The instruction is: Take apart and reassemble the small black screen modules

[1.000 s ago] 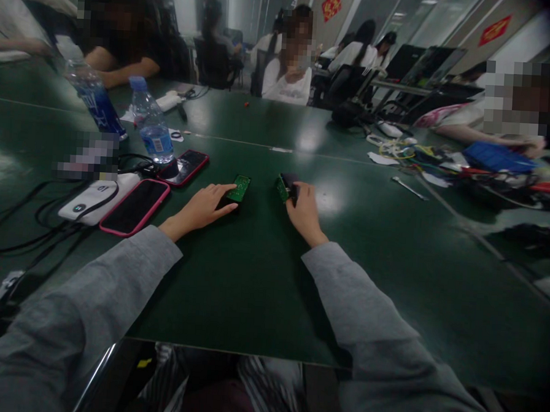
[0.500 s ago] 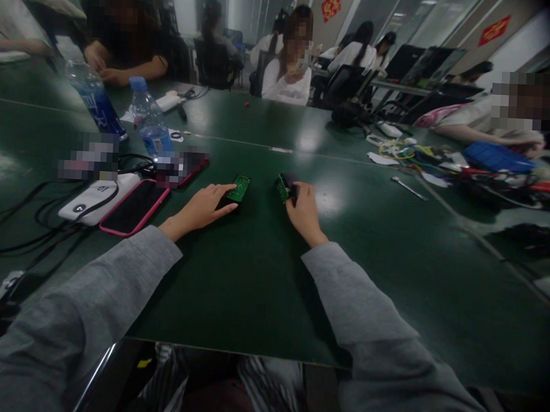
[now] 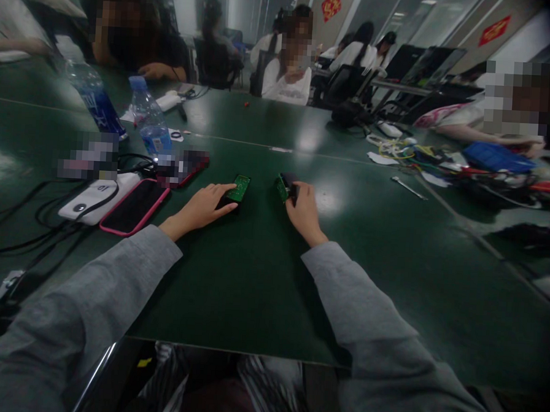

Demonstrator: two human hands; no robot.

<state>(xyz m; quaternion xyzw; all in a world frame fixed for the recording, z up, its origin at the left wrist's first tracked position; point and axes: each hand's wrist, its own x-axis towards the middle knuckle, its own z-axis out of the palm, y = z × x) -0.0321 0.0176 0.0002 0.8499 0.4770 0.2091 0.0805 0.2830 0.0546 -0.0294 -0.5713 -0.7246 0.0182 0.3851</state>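
My left hand (image 3: 205, 203) reaches over the dark green table from the left. Its thumb and fingers grip the near-left edge of a small green circuit board (image 3: 241, 191), which has a dark underside. A short way to the right, my right hand (image 3: 304, 209) has thumb and fingers closed around a second piece. That one is a small circuit board with a dark part on it (image 3: 282, 187), tilted so its green face points left. The two boards are apart. The fingertips behind each board are hidden.
Left of me lie a pink-edged phone (image 3: 136, 208), a white power bank (image 3: 97, 200) and cables; two water bottles (image 3: 157, 126) stand behind. On the right are a wrench (image 3: 409, 188), tangled wires and a blue tray (image 3: 499, 157). Several people sit around.
My hands and both circuit boards have stayed in place. Across the table at the far left, a person in black has shifted their arms, raising one hand.
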